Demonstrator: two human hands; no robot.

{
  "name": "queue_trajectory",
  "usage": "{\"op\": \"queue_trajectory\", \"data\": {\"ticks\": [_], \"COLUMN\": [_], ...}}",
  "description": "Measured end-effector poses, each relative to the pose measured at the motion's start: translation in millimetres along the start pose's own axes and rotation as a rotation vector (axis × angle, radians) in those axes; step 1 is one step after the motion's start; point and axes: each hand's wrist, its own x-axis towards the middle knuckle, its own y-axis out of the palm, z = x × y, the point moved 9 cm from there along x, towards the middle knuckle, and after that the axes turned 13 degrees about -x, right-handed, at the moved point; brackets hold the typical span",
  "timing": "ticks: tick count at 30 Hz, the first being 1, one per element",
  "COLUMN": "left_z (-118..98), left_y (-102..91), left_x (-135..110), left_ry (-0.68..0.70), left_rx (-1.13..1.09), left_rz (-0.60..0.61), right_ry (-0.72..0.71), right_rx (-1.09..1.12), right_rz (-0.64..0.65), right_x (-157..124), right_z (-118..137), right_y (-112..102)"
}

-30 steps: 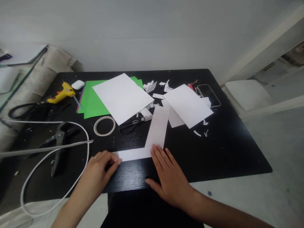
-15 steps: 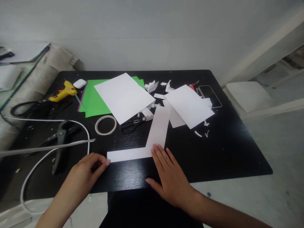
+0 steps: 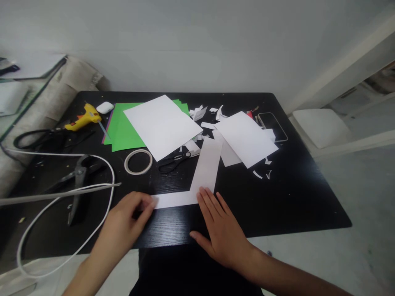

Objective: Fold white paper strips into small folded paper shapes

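A white L-shaped paper strip [image 3: 203,172] lies on the black table [image 3: 296,193] near its front edge. My right hand [image 3: 220,226] lies flat and open on the table, its fingertips pressing the strip's corner. My left hand [image 3: 129,218] has its fingers bent and pressed together at the left end of the strip, covering that end. I cannot see whether the fingers pinch the paper or only rest on it.
Behind the strip lie black scissors [image 3: 174,160], a tape roll [image 3: 138,161], white sheets [image 3: 160,123], green paper [image 3: 123,129], paper scraps and a phone [image 3: 273,125]. At the left are a yellow glue gun [image 3: 82,117], pliers [image 3: 78,179] and a white cable [image 3: 61,205].
My left hand slid left along the strip half a second ago, then came back right and now covers the strip's left end again. My right hand has stayed put.
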Motion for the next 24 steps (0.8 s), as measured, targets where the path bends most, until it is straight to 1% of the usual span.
{"op": "queue_trajectory", "data": {"ticks": [2,3,5,7,9,11,12,13,15,18,21,24], "left_z": [-17.6,-23.0,-28.0,-27.0,-23.4,-19.9,-18.7,-17.9,-18.0,-20.3,-21.5,-20.8], "left_y": [21.9,31.4,42.7,48.1,49.0,48.0,47.3,47.0,46.9,46.9,47.4,48.7], "left_x": [4.1,5.9,8.8,10.3,10.3,9.6,9.4,9.2,9.1,9.0,9.0,9.2], "left_ry": [0.11,0.143,0.176,0.175,0.161,0.146,0.142,0.139,0.142,0.161,0.174,0.171], "left_rx": [-0.011,-0.004,0.02,0.025,0.018,0.008,0.002,-0.004,-0.024,-0.044,-0.038,-0.033], "left_rz": [0.035,0.053,0.053,0.059,0.06,0.053,0.048,0.044,0.039,0.033,0.033,0.045], "right_ry": [-0.002,-0.005,-0.01,0.012,0.078,0.146,0.165,0.16,0.173,0.187,0.211,0.239], "right_rx": [0.002,0.006,0.032,0.089,0.176,0.289,0.35,0.401,0.432,0.346,0.285,0.267], "right_rz": [-0.004,-0.01,-0.029,-0.084,-0.187,-0.323,-0.346,-0.33,-0.244,-0.112,-0.053,0.006], "right_x": [-0.4,-1.0,-2.1,-1.6,2.2,9.8,16.4,25.2,43.2,61.7,67.7,69.1], "right_z": [-0.6,-1.0,-2.1,-5.3,-11.1,-15.0,-14.1,-9.9,-0.5,12.0,14.7,11.9], "right_y": [0.0,-0.6,-4.5,-14.9,-32.0,-50.7,-54.8,-54.8,-46.4,-28.2,-17.8,-14.3]}}
